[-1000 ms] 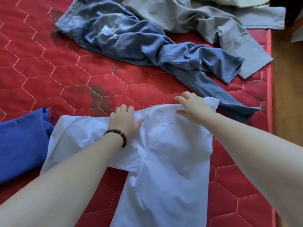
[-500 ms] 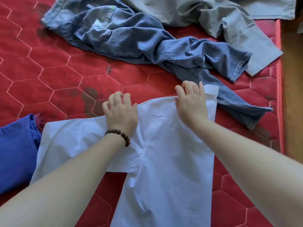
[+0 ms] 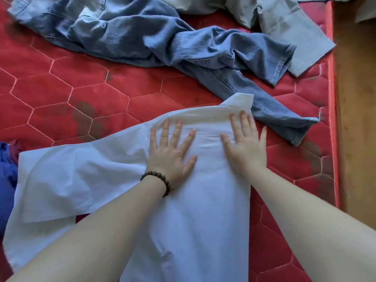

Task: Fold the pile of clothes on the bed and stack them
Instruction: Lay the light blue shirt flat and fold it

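A white cotton button-up shirt (image 3: 183, 210) is lying flat on the red mattress quilted in hexagons (image 3: 61, 94), with its collar end pointing away from the person and its body running down toward the near edge of the view. Its right side is showing a straight folded edge, while 1 sleeve is spreading out to the left, its cuff end lying flat and wide.

The left hand (image 3: 172, 153) is pressing palm-down on the shirt just below the collar, fingers straight and spread wide, holding nothing. A bracelet of dark brown round beads (image 3: 157, 183) is circling its wrist. The right hand (image 3: 245, 141) is pressing flat beside it, near the shirt's right edge, fingers also straight and fanned apart, with the little finger reaching over toward the mattress.

Beyond the collar, a crumpled pair of blue denim jeans (image 3: 152, 39) is sprawling across the mattress, 1 leg running down to the right and passing just beside the collar tip. A pale grey-blue garment (image 3: 289, 31) is lying at the far right, partly overlapped by the jeans. At the left edge, a bright blue cloth (image 3: 7, 180) is peeking out, touching the shirt's sleeve. A brown wooden floor (image 3: 356, 119) is showing past the mattress's right border.
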{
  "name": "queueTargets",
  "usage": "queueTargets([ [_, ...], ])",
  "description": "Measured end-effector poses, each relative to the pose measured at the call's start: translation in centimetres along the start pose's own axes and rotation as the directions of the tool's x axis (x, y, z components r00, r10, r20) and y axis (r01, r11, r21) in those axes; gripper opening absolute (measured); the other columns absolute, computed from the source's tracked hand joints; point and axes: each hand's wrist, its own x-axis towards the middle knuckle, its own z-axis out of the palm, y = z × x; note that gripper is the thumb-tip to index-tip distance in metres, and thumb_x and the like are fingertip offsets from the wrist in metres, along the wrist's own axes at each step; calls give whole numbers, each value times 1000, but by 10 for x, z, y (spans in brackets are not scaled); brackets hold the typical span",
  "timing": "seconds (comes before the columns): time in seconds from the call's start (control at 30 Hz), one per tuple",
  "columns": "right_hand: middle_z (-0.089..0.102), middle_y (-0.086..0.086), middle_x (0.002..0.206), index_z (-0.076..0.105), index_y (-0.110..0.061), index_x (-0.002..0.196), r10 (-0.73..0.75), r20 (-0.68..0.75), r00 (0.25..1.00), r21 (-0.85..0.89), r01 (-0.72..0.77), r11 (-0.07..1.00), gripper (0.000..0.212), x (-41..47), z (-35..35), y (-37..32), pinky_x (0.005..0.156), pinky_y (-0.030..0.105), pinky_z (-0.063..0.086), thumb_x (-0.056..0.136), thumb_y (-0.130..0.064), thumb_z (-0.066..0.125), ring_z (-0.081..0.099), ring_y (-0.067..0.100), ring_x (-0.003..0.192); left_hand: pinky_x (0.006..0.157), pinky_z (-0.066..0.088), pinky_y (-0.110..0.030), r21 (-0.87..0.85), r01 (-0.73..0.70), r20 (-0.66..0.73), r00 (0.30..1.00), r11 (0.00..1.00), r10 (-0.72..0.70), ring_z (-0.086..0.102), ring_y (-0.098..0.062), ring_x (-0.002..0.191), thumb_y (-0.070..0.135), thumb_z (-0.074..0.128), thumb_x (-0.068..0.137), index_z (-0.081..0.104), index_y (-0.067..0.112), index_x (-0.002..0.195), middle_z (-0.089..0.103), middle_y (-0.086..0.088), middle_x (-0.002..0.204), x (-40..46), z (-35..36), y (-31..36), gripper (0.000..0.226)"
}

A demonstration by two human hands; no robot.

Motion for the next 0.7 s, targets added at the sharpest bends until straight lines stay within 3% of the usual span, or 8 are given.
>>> queueTargets([
  [0.1, -8, -8, 162, 1, -36, 153, 67, 56, 996, 14, -68, 998, 65, -2, -8, 0, 117, 55, -6, 93, -61, 8, -11, 12, 148, 114, -12, -59, -2, 11, 73, 997, 1000, -11, -21, -31, 146, 61, 5, 91, -2, 38, 153, -14, -5, 161, 3, -6, 0, 67],
  [0.17, 3, 2, 163, 16, -23, 154, 92, -46, 995, 9, -92, 996, 63, -15, -10, -9, 116, 58, -2, 98, -52, 14, -1, 19, 150, 114, -16, -56, -65, 75, 95, 993, 995, -69, -23, -27, 146, 58, -1, 89, -4, 34, 153, -18, -7, 160, -1, -13, 1, 68],
  [0.23, 23, 11, 159, 35, -10, 147, 13, -206, 979, 29, -8, 1000, 59, -42, -5, -21, 114, 60, 5, 98, -40, 26, 17, 26, 147, 115, -14, -53, -138, 115, 35, 993, 984, -112, -11, -28, 148, 53, 6, 90, 7, 21, 154, -7, -13, 161, -18, -19, 5, 72],
  [0.33, 37, 16, 151, 45, -2, 140, -194, -274, 942, 48, 215, 975, 52, -102, 21, -47, 113, 60, 11, 94, -25, 37, 27, 28, 143, 116, 7, -53, -130, -101, -123, 989, 986, 85, 21, -32, 145, 37, 29, 90, 40, 1, 143, 27, -19, 155, -75, -15, 27, 64],
  [0.43, 38, 13, 151, 48, -3, 139, -282, -165, 945, 44, 293, 955, 53, -159, 48, -70, 111, 60, 16, 92, -25, 37, 29, 26, 142, 114, 16, -50, -89, -261, -29, 965, 961, 260, 27, -28, 142, 33, 34, 90, 50, 0, 137, 40, -15, 150, -139, 4, 42, 60],
  [0.57, 31, 8, 155, 37, -10, 146, -115, -81, 990, 3, 116, 993, 59, -200, 58, -54, 114, 59, 11, 95, -40, 34, 25, 23, 145, 115, 10, -44, -28, -164, 13, 986, 986, 164, 39, -29, 138, 46, 32, 88, 46, 6, 140, 41, -14, 148, -171, 24, 14, 67],
  [0.7, 26, 8, 158, 31, -9, 150, 106, -52, 993, -25, -107, 994, 65, -232, 50, -37, 113, 62, 10, 97, -46, 27, 22, 27, 146, 114, 18, -48, -74, -63, -103, 993, 995, 55, 38, -33, 138, 42, 34, 91, 43, 1, 141, 39, -21, 149, -199, 23, -7, 65],
])
